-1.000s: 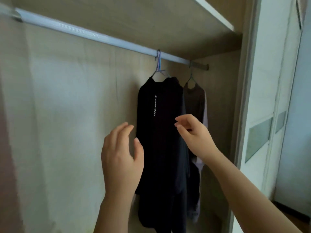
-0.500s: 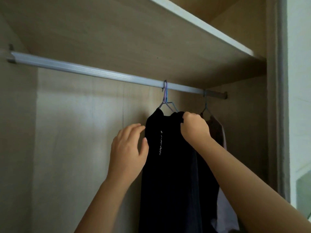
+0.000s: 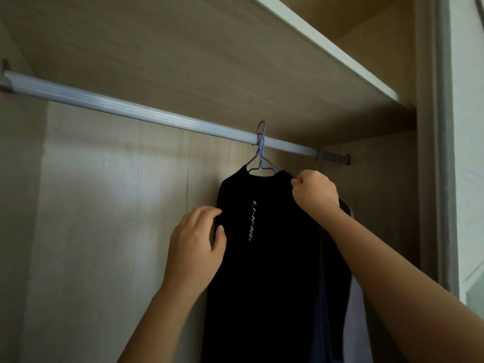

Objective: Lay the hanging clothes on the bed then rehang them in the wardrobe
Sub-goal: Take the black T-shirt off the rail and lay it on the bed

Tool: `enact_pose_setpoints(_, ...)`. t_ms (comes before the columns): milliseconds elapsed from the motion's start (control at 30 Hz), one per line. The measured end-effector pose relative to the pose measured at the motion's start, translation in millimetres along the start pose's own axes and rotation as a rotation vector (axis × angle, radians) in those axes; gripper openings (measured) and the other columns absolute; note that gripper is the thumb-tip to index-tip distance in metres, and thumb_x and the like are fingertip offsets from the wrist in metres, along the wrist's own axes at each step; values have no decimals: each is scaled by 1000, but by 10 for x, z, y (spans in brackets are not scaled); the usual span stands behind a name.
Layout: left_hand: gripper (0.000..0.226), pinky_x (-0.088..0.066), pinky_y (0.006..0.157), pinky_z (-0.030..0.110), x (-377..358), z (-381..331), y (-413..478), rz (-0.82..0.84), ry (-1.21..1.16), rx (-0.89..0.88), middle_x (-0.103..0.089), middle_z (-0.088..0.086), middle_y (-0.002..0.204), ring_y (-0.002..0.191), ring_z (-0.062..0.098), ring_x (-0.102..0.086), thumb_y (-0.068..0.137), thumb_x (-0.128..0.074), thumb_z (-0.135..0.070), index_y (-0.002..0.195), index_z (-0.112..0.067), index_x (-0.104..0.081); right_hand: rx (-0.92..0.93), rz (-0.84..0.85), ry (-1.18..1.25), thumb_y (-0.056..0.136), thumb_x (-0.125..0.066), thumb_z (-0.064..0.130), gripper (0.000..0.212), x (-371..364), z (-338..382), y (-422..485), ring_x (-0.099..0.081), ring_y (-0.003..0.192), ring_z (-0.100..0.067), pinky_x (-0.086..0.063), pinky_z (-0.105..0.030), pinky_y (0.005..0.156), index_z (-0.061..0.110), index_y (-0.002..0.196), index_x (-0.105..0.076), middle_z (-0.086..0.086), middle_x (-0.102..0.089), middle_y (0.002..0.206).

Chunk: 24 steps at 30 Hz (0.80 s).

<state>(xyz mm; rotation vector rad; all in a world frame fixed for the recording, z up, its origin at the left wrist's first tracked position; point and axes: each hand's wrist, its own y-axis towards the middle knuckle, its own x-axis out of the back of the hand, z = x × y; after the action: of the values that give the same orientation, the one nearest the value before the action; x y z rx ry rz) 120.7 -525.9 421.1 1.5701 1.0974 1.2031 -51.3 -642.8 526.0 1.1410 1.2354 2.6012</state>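
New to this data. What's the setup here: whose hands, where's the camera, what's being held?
No machine here: a person works with bare hands. The one picture comes from a wide-angle camera worn on the head, looking up into a wardrobe. A black top with pale lettering hangs from thin purple and blue hangers, which are hooked over a silver rail under a wooden shelf. The left hand grips the top's left edge, thumb in front. The right hand is closed on its right shoulder, near the collar. Behind the top, at the right, part of a paler garment shows. Nothing is off the rail yet.
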Motion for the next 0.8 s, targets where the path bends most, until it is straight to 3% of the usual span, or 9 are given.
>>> enact_pose_setpoints(133, 48, -39, 85, 24, -64, 30, -35, 24, -37, 32, -62, 1, 110, 102, 19, -57, 82, -32, -37, 110, -11, -59, 118, -93, -37, 96, -40, 25, 28, 87, -8, 20, -47, 66, -25, -31, -28, 50, 4, 82, -53, -4, -48, 67)
enact_pose_setpoints(267, 50, -42, 88, 28, -64, 79, -67, 19, -87, 61, -61, 3, 115, 106, 18, -55, 82, -32, -39, 113, -11, -58, 195, -74, 16, 96, -42, 24, 22, 79, -103, -66, -45, 60, -10, -32, -22, 50, 12, 83, -54, 5, -49, 65)
enact_pose_setpoints(500, 52, -44, 91, 40, -97, 83, -162, -37, -3, 80, -60, 11, 121, 110, 32, -55, 80, -33, -36, 114, -7, -59, 83, 24, 342, 92, -51, 17, 17, 106, -640, -509, -54, 65, -18, -43, -35, 64, 11, 80, -62, -6, -60, 70)
enact_pose_setpoints(633, 55, -42, 94, 50, -185, 129, -238, -5, 49, 89, -56, 19, 124, 111, 41, -51, 80, -32, -35, 118, -3, -56, -23, 104, 570, 91, -51, 11, 26, 156, -1092, -865, -50, 44, 0, -39, -12, 45, 15, 67, -59, 8, -56, 48)
enact_pose_setpoints(800, 44, -41, 86, 54, -372, 14, -381, 10, 167, 52, -55, 23, 121, 104, 45, -50, 82, -41, -23, 120, -4, -53, -101, 156, 698, 91, -48, 5, 28, 373, -1585, -1326, -47, 41, -1, -37, -10, 43, 9, 64, -56, 8, -52, 44)
